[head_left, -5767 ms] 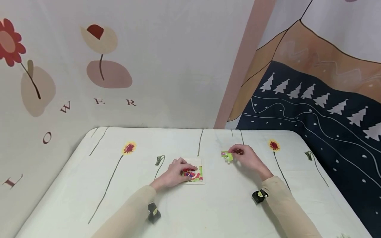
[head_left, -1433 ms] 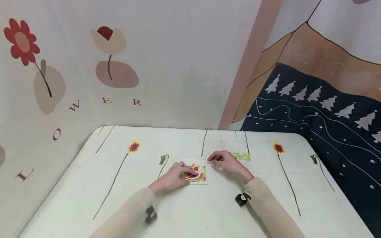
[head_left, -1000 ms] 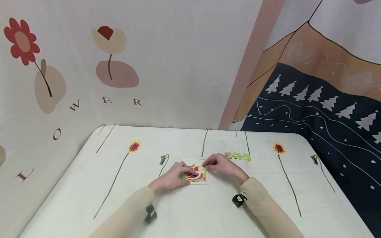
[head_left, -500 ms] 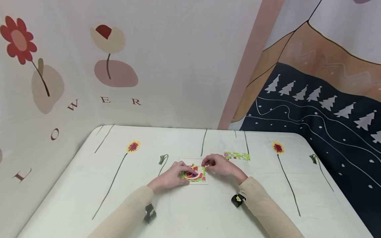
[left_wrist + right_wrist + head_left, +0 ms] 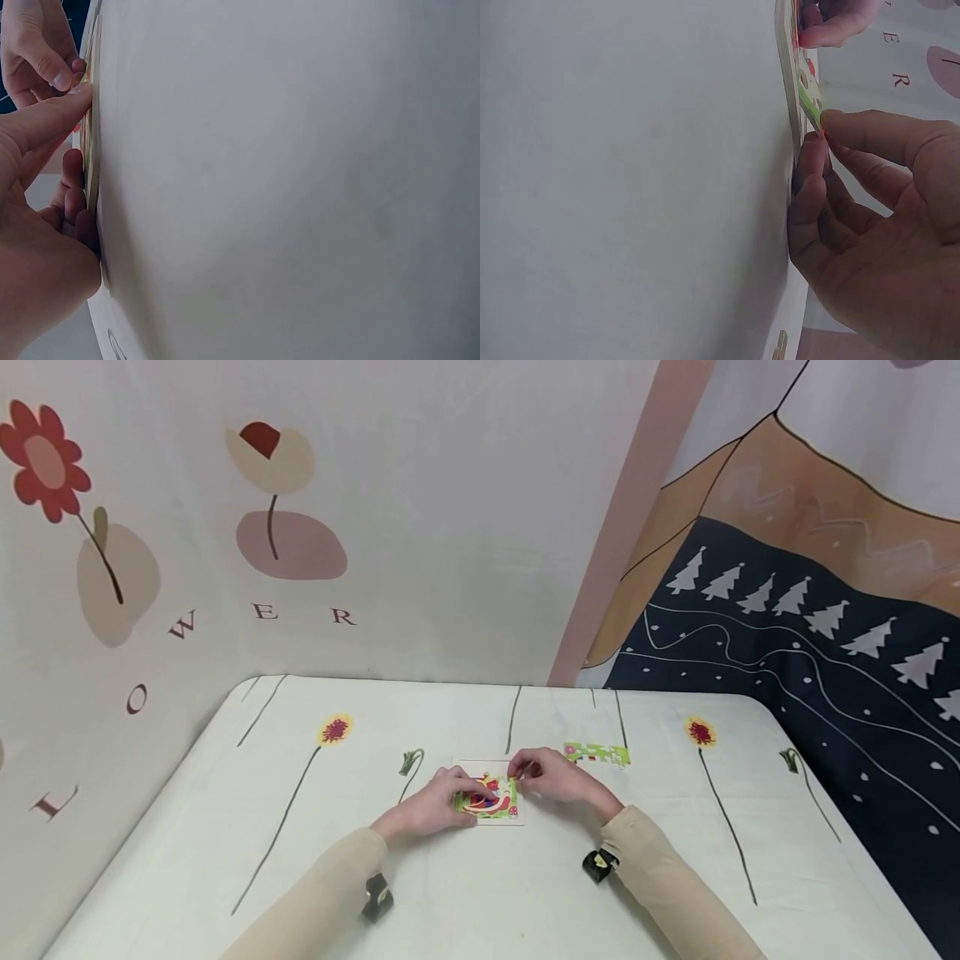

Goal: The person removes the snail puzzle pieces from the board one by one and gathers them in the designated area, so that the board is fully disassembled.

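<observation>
Puzzle board lies flat on the surface, just below center in the head view. Your left hand has hold of it from the left: one digit laid over the printed face, other fingers curled at the edge, probably so it won't skid under the right hand's push. Your right hand pinches a puzzle piece between thumb and fingertips at the board's upper-right corner. Piece is tilted, pinched end up; I read that as leaving its far edge free to find the slot. Can't tell if that edge touches its neighbor. Right hand's lower fingers sit low by the board edge, likely bracing the pinch. Loose pieces are grouped upper right of the board, just past your right hand: quick to reach, out of the working area.
</observation>
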A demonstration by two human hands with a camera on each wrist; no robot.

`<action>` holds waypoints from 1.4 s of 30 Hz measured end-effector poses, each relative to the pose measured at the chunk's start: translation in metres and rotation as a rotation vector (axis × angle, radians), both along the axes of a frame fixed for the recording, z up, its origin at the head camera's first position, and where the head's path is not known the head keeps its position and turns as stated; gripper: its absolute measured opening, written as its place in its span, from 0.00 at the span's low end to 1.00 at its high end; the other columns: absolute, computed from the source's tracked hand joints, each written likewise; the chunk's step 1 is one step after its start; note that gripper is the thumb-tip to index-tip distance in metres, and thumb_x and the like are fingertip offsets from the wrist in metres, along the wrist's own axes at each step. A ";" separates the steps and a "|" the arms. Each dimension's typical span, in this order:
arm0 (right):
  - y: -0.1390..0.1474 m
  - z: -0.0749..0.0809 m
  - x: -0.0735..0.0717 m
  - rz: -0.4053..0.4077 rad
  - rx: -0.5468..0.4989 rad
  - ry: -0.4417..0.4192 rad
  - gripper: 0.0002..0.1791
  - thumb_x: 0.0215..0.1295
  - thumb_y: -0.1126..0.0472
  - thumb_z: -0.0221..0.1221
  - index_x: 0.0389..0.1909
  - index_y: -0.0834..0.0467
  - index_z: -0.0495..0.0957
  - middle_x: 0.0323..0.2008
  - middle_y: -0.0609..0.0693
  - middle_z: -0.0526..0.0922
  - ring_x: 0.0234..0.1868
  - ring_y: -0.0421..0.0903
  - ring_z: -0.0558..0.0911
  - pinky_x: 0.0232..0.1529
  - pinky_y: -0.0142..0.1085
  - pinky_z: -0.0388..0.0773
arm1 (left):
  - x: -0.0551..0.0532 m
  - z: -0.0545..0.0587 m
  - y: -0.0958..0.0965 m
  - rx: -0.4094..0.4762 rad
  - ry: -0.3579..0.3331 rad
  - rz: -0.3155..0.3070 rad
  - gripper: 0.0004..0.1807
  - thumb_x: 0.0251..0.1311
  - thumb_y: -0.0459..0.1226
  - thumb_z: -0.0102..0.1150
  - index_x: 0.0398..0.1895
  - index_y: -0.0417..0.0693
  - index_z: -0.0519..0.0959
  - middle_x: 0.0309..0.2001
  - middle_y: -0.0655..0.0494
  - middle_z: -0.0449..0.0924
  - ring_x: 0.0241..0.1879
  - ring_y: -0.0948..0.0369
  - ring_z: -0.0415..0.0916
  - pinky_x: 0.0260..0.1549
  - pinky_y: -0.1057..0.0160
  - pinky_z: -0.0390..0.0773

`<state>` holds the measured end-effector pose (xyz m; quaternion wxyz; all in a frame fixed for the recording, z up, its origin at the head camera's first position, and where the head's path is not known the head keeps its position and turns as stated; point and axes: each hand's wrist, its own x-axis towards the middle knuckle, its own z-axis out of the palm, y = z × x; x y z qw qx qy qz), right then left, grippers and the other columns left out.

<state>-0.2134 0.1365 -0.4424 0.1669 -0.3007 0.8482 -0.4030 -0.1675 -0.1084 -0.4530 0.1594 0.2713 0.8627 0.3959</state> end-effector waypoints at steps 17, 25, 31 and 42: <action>0.003 -0.001 0.001 -0.004 -0.071 -0.028 0.08 0.61 0.76 0.55 0.37 0.63 0.77 0.32 0.49 0.79 0.33 0.42 0.76 0.35 0.33 0.72 | -0.002 -0.003 0.000 -0.006 -0.002 -0.010 0.22 0.53 0.32 0.68 0.53 0.50 0.82 0.43 0.56 0.69 0.46 0.55 0.60 0.46 0.52 0.63; 0.012 0.003 0.001 -0.086 -0.106 -0.036 0.08 0.61 0.76 0.55 0.37 0.64 0.78 0.33 0.51 0.80 0.34 0.43 0.77 0.35 0.33 0.74 | -0.002 -0.001 -0.001 0.009 0.005 -0.017 0.21 0.52 0.30 0.68 0.52 0.50 0.82 0.42 0.55 0.69 0.44 0.55 0.59 0.44 0.54 0.62; 0.023 0.003 0.002 -0.093 -0.128 -0.036 0.05 0.63 0.74 0.55 0.37 0.64 0.78 0.32 0.51 0.79 0.32 0.43 0.77 0.33 0.33 0.74 | -0.002 -0.001 -0.001 0.005 -0.007 -0.013 0.21 0.53 0.31 0.67 0.52 0.52 0.82 0.42 0.55 0.69 0.43 0.55 0.59 0.43 0.54 0.62; 0.053 0.006 0.006 -0.167 -0.127 -0.027 0.04 0.63 0.72 0.57 0.37 0.64 0.79 0.32 0.52 0.78 0.30 0.44 0.77 0.32 0.32 0.73 | -0.003 -0.001 -0.001 0.002 -0.029 -0.012 0.20 0.54 0.32 0.67 0.52 0.54 0.82 0.43 0.56 0.68 0.45 0.55 0.59 0.44 0.52 0.63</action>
